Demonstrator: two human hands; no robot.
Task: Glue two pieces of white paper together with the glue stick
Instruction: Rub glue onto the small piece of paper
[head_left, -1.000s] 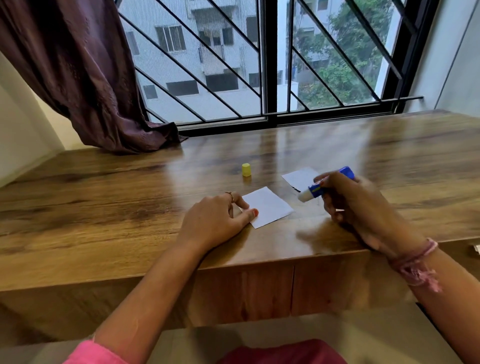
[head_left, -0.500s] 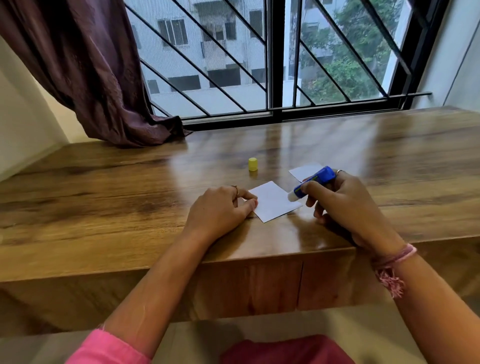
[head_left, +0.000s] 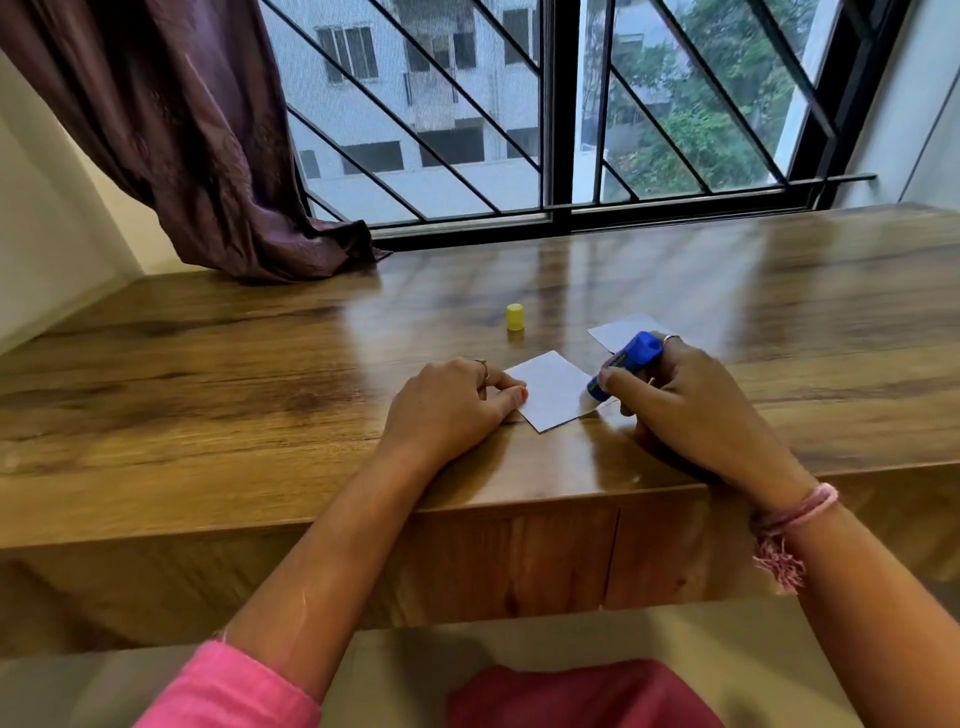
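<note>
Two hands are seen at work on the wooden desk (head_left: 260, 415) — the glue stick (head_left: 626, 364) is now pressed to the near paper (head_left: 553, 389).

Since a second ago, the right hand (head_left: 680, 410) has been brought leftward: the blue stick, then held above the far paper (head_left: 623, 328), is now clamped in its fingers with the tip set on the near paper's right edge. That sheet is pinned at its left corner by the left hand (head_left: 452, 405), closed on nothing, much as before. The yellow cap (head_left: 515, 317) is left standing upright behind the sheets, unmoved. Some print is carried on the stick's label, but it cannot be read.
</note>
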